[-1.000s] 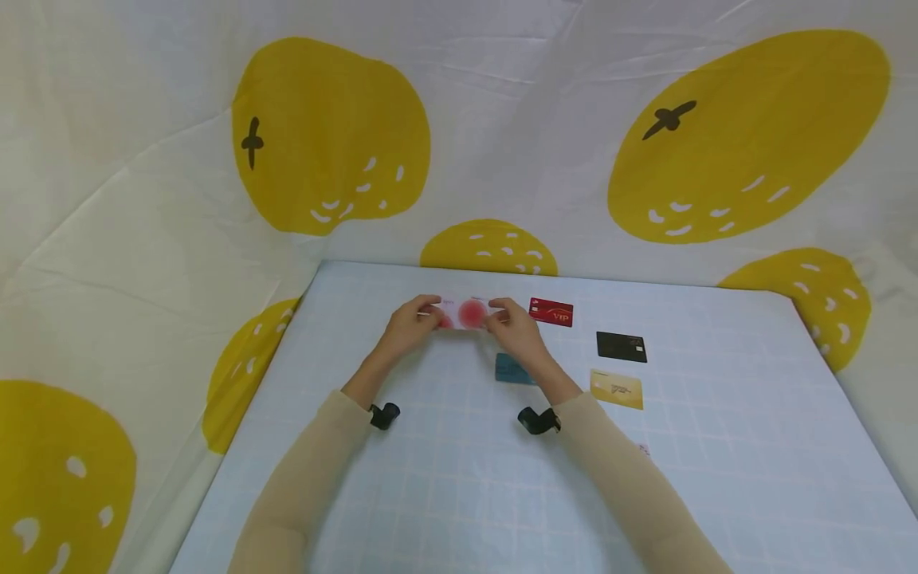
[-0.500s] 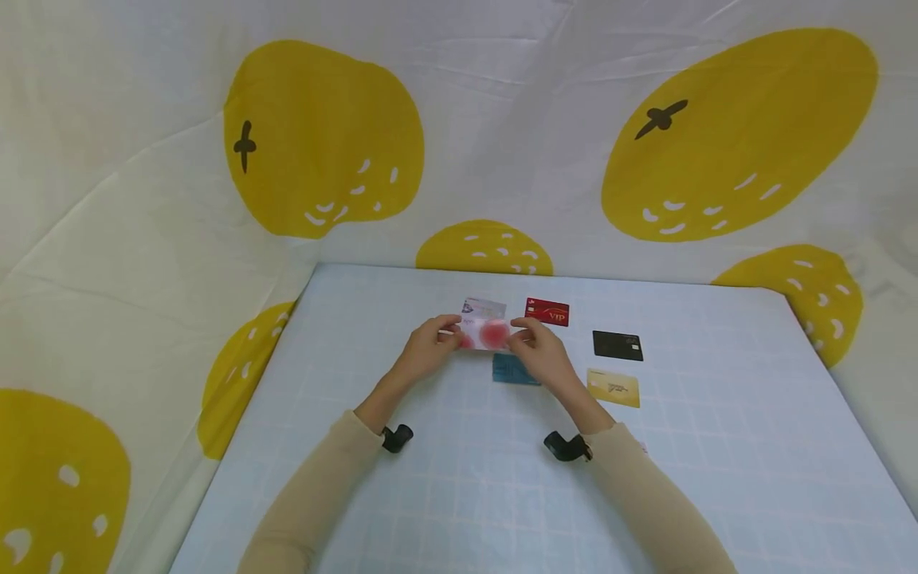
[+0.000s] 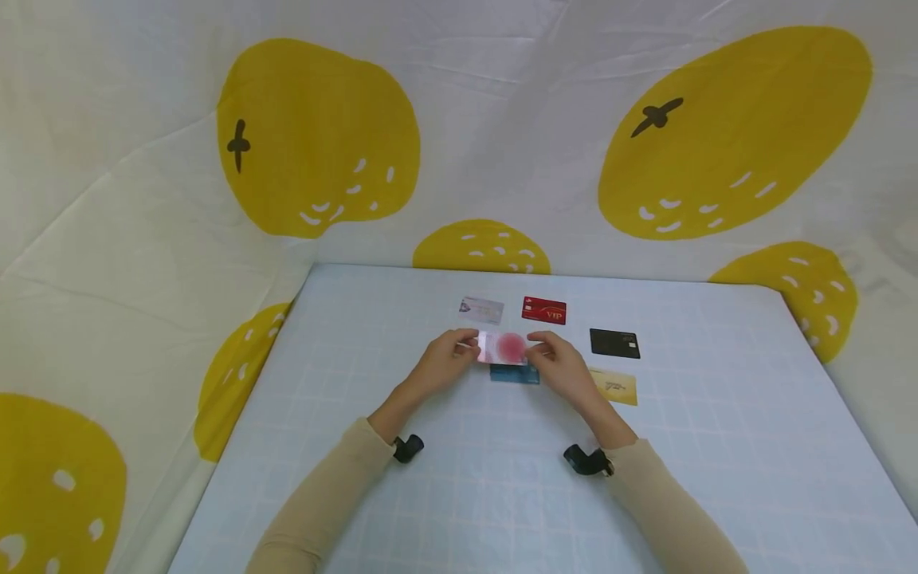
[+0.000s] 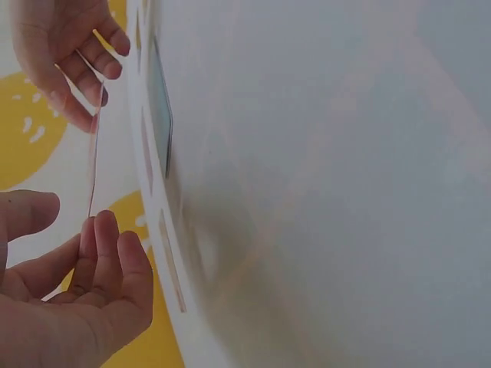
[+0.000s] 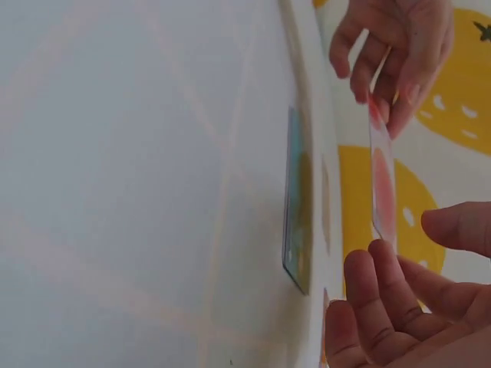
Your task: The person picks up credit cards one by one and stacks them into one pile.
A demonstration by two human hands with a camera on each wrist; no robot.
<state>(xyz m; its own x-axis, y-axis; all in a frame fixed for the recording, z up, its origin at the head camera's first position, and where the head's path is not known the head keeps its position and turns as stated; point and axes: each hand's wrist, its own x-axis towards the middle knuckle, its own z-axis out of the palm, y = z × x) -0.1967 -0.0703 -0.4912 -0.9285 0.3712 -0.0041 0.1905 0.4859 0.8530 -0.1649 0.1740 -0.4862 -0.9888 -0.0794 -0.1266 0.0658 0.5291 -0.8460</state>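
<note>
Both hands, left hand (image 3: 448, 360) and right hand (image 3: 562, 367), pinch the short ends of a white plastic card with a red blot (image 3: 504, 347) between thumb and fingers. The card is held above the pale blue checked bench (image 3: 459, 494), over a teal card (image 3: 513, 374) lying flat there.

Held card (image 3: 502, 348): white with red round blotch. Cards lying flat: teal (image 3: 514, 374), red with gold lettering (image 3: 543, 311), black (image 3: 614, 343), yellow-gold (image 3: 617, 387), pale grey-white (image 3: 481, 308), print possibly bluish. Table cover (image 3: 717, 446): light blue, white grid. Backdrop (image 3: 143, 199): cream, yellow fruit motifs. Sleeves (image 3: 315, 502): beige.
</note>
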